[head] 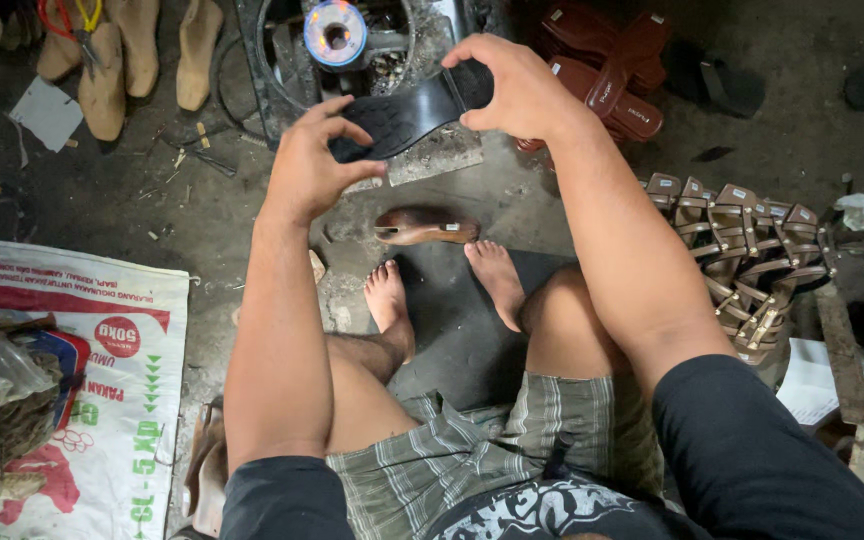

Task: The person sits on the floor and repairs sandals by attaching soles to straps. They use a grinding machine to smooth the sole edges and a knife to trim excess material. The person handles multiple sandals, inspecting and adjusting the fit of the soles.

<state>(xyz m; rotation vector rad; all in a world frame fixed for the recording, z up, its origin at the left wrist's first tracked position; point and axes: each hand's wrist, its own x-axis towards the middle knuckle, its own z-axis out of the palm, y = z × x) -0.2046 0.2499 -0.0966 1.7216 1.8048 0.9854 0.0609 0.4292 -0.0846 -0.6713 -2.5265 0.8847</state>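
Observation:
A black shoe sole (407, 115) is held out in front of me with both hands, tread side facing up. My left hand (314, 165) grips its toe end and my right hand (517, 90) grips its heel end. The sole hovers over a small burner (335, 33) with a glowing ring, set in a dark metal frame. Below the sole, a brown wooden shoe last (422, 226) lies on the floor just beyond my bare feet (442, 285).
A row of brown strappy sandals (742, 255) lines the floor at right. Dark red soles (607, 70) are piled at top right. Pale wooden lasts (117, 55) and pliers (74, 22) lie at top left. A printed sack (102, 390) covers the floor at left.

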